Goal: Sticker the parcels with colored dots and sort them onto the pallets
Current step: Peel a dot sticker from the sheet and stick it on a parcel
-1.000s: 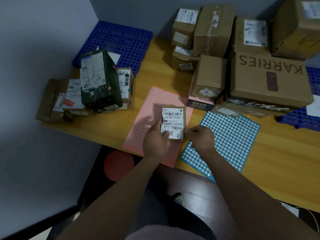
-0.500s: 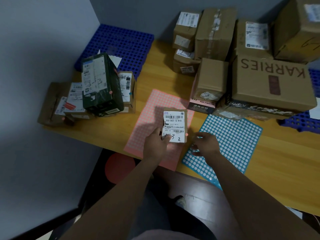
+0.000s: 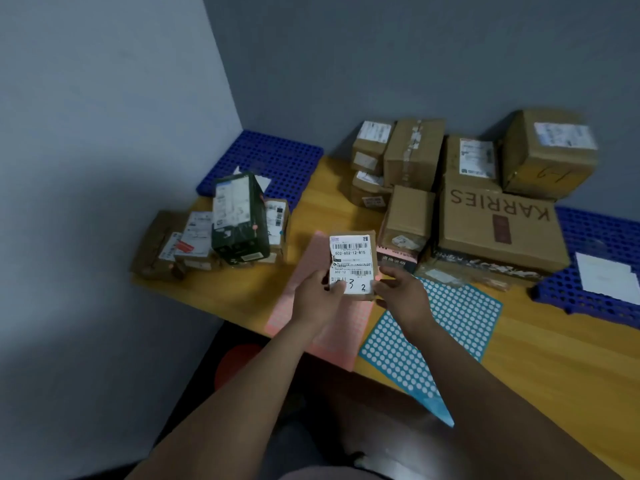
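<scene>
A small brown parcel [image 3: 350, 262] with a white barcode label, hand-marked "3 2", is held upright above the pink sticker sheet [image 3: 313, 332]. My left hand [image 3: 317, 297] grips its lower left corner. My right hand [image 3: 400, 294] pinches its lower right edge, thumb beside a pink dot [image 3: 378, 278] on that edge. The blue sticker sheet [image 3: 446, 327] lies just right of the pink one, under my right wrist. One blue pallet [image 3: 277, 157] sits in the far left corner, another blue pallet [image 3: 599, 237] at the right.
A pile of stickered parcels [image 3: 239, 220], topped by a dark green box, stands at the left on the wooden table [image 3: 554, 358]. Stacked cardboard boxes [image 3: 485, 216] fill the back right. Grey walls close the left and back. A red stool [image 3: 235, 365] is below the table edge.
My right hand came back from the blue sheet to the parcel's right edge. Both hands raised the parcel a little, and my view tilted up.
</scene>
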